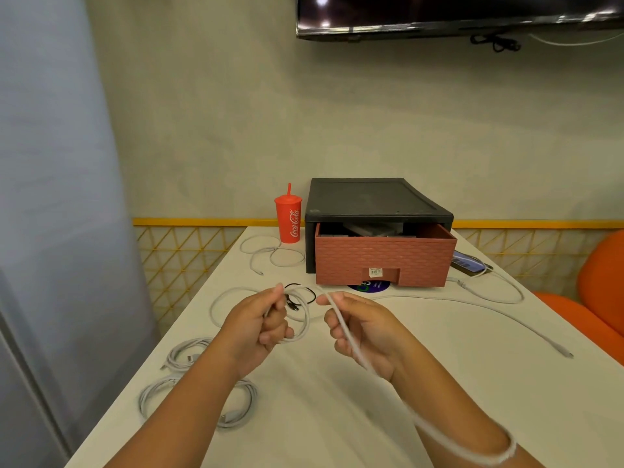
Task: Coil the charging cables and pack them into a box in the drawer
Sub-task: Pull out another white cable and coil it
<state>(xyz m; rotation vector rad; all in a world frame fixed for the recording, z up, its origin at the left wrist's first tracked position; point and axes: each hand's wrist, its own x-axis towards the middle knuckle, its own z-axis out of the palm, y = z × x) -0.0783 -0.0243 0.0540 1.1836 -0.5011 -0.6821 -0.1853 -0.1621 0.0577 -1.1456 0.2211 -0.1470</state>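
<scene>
Head view looks down on a white tabletop (337,417) with both hands raised above it, close together but not touching. The left hand (260,320) has its fingers curled round a few loops of a white charging cable (306,322). The right hand (363,336) pinches the free run of the same cable between thumb and fingers. From there the strand crosses the palm and sweeps, blurred, down past the right wrist.

Beyond the hands stands a black drawer unit (371,201), its reddish brick-patterned drawer (385,261) pulled open. Dark items lie inside, too shadowed to identify. A small barcode label (375,272) sits in the drawer's handle recess, its print too small to read. A round blue and green sticker (369,287) shows under the drawer's front edge, and its writing is also illegible.

Left of the unit is a red lidded cup (288,221) with a straw, marked "Coca-Cola" in white script. A loose white cable (270,256) lies just in front of it. A small black cable (301,294) rests on the tabletop behind the hands. Two coiled white cables (189,354) (199,401) lie near the left edge. On the right, a phone (467,263) lies beside the drawer with another white cable (489,293) trailing from it.
</scene>
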